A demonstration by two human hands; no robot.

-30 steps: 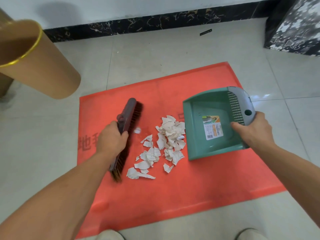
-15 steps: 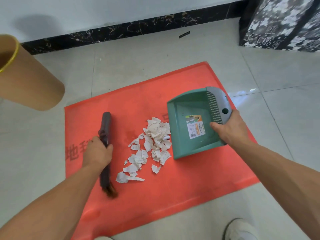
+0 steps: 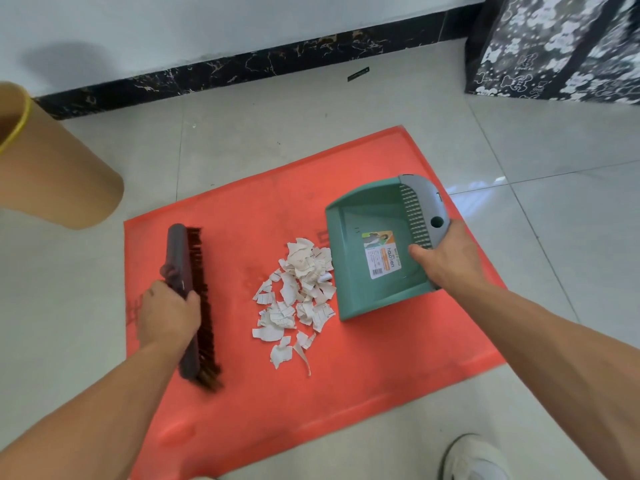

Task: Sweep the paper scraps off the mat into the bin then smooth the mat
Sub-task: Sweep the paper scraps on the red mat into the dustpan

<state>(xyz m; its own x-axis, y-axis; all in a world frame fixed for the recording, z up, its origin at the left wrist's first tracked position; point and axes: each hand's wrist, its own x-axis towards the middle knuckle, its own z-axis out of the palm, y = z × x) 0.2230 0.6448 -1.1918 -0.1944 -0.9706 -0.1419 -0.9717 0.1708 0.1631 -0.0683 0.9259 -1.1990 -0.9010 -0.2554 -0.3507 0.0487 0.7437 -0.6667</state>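
Down on the tiled floor (image 3: 346,109) lies the red mat (image 3: 346,375), and the left hand (image 3: 168,315) is clenched around the back of a dark brush (image 3: 187,292), bristles turned toward the middle of the mat, the brush standing well to the left of the pile. There's the heap of torn paper scraps (image 3: 298,296), white with ruled lines, sitting mid-mat; its right edge is touching the open lip of the green dustpan (image 3: 367,251). The right hand (image 3: 446,258) grips that dustpan at its grey handle end (image 3: 429,202), thumb lying inside the pan next to the ribbed comb, and the pan rests on the mat with a label showing on its floor. No scraps inside the pan. Off to the far left stands the tan bin (image 3: 52,174), on the tiles just beyond the mat's corner, apart from it. A white shoe (image 3: 474,459) pokes in at the bottom right, and a black patterned box (image 3: 561,46) sits by the wall.
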